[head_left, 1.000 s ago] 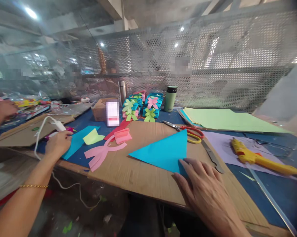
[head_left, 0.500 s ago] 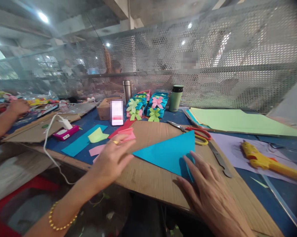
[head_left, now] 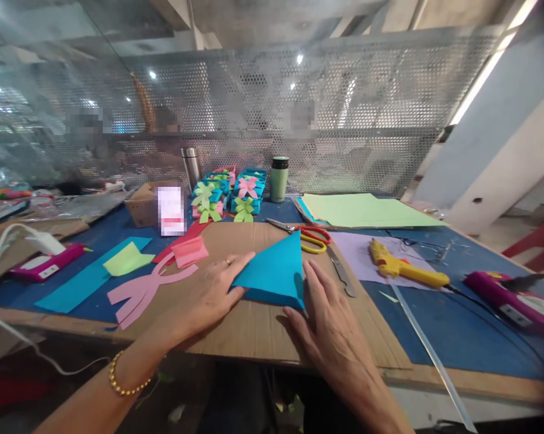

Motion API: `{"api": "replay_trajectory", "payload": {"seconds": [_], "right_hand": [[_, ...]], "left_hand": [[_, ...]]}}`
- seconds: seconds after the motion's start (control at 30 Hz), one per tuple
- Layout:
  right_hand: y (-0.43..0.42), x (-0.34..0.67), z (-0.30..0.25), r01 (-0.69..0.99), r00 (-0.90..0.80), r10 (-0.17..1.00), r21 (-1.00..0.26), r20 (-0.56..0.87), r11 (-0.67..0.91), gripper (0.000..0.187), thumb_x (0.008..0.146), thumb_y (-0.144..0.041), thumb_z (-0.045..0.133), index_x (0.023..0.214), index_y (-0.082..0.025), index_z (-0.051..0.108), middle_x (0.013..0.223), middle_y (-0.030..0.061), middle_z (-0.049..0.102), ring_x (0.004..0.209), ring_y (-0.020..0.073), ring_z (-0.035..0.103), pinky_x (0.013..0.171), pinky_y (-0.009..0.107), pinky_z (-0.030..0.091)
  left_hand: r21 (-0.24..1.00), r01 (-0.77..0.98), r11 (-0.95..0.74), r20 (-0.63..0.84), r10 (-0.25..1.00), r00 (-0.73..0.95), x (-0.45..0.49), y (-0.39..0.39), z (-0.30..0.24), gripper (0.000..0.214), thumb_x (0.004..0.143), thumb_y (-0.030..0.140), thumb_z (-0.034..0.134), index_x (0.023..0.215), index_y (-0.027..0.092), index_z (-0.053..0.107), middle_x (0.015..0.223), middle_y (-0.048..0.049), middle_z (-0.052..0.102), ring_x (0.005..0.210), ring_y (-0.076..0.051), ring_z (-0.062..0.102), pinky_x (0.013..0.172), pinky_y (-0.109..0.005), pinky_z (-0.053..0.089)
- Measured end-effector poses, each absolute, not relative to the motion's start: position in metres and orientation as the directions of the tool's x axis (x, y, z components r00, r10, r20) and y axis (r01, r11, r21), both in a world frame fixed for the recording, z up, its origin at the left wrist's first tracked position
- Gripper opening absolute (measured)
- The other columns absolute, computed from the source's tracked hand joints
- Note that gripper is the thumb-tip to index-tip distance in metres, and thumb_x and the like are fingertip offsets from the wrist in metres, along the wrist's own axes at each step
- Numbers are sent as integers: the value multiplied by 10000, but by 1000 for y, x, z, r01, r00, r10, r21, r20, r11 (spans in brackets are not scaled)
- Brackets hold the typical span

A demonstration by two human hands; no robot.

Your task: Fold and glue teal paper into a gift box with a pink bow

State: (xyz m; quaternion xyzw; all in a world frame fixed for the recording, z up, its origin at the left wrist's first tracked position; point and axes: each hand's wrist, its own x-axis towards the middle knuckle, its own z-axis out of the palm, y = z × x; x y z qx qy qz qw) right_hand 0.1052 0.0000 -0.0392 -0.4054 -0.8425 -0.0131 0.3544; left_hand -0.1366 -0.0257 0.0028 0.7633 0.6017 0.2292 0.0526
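A folded sheet of blue paper (head_left: 272, 274) rests on the brown cardboard, shaped roughly like a triangle with a raised lower edge. My left hand (head_left: 213, 295) has its left corner between thumb and fingers. At the right edge, my right hand (head_left: 326, 307) holds it, the fingers along the side and the thumb by the lower corner. Just beyond the paper lie scissors (head_left: 315, 240) with red and yellow handles. A grey metal blade (head_left: 342, 274) lies to the right of them. Pink paper strips (head_left: 140, 292) and a folded pink piece (head_left: 189, 251) are near my left hand.
A yellow glue gun (head_left: 403, 268) lies on purple paper at the right, near a magenta power strip (head_left: 520, 301). Paper flower baskets (head_left: 229, 196), a phone (head_left: 170, 211), a green tumbler (head_left: 279, 181) and a steel flask (head_left: 191, 169) stand at the back. Green sheets (head_left: 366, 211) are stacked behind.
My left hand has moved from near the pink paper to the blue paper's left corner. The blue paper's lower edge now stands folded up. The view has turned to the right.
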Motion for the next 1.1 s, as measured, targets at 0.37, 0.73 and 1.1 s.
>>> {"api": "replay_trajectory", "payload": {"seconds": [0.37,0.73,1.1], "right_hand": [[-4,105,-36,659,-544,521,-49,658,750,520,983,-426,538,1423,-158,468,1370,169,605,1277,331,547,1084,562,413],[-12,112,-31,563,-714,429,90,553,821,631,954,-604,492,1302,-87,592,1276,172,669,1185,332,615,980,513,511],[-24,121,-31,554,-724,466,27,508,832,666,816,-513,734,1322,-114,566,1187,131,683,1048,300,620,869,439,492]], "left_hand": [[679,709,-192,460,864,-206,-150,-11,-24,542,936,344,525,1444,177,436,1428,-158,547,1270,-283,554,1010,-432,496],[56,980,-190,590,798,121,-134,-39,-14,555,956,121,456,1486,284,459,1583,-154,359,1428,-411,369,1106,-651,361],[324,766,-555,43,818,574,-132,-15,-5,587,980,601,426,1527,421,315,1626,-18,285,1518,-313,185,1198,-625,184]]}}
